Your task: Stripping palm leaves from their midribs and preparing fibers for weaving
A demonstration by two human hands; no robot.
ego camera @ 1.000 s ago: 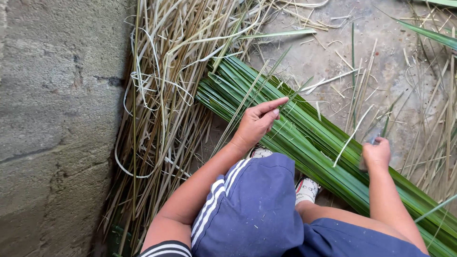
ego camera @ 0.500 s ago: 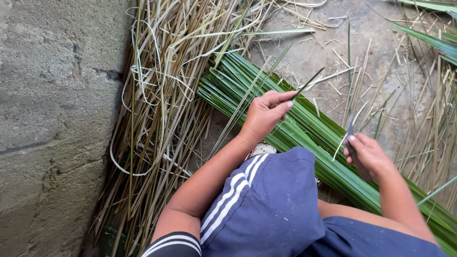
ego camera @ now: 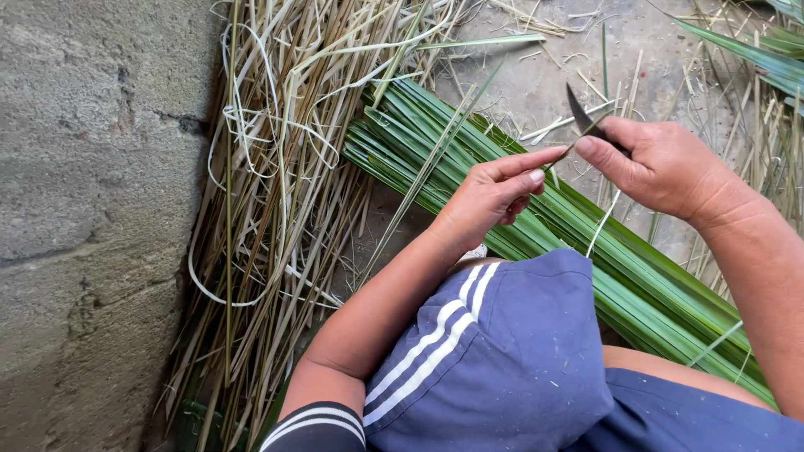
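A rough concrete floor [ego camera: 536, 92] scattered with dry scraps runs up to a grey block wall [ego camera: 84, 209] on the left, where a heap of pale, dried strips [ego camera: 276, 184] lies piled along its foot. Beside that heap, a thick bundle of fresh green palm leaves [ego camera: 636, 285] stretches diagonally from the far middle of the floor to the near right, close enough for the seated person in blue shorts [ego camera: 502, 360] to draw from without shifting.

Above the bundle, the left hand [ego camera: 494, 197] pinches one thin leaf strip [ego camera: 559, 157] between thumb and forefinger, the other fingers curled loosely under. The right hand [ego camera: 662, 167], just beside it, has its fingers wrapped around the handle of a small dark knife [ego camera: 579, 111], the thumb pressed toward the strip. The blade points up and away, its edge meeting the strip right where the left fingertips grip it, which appears to keep the strip taut and steady against the steel. More green leaves [ego camera: 754, 54] lie at the far right.
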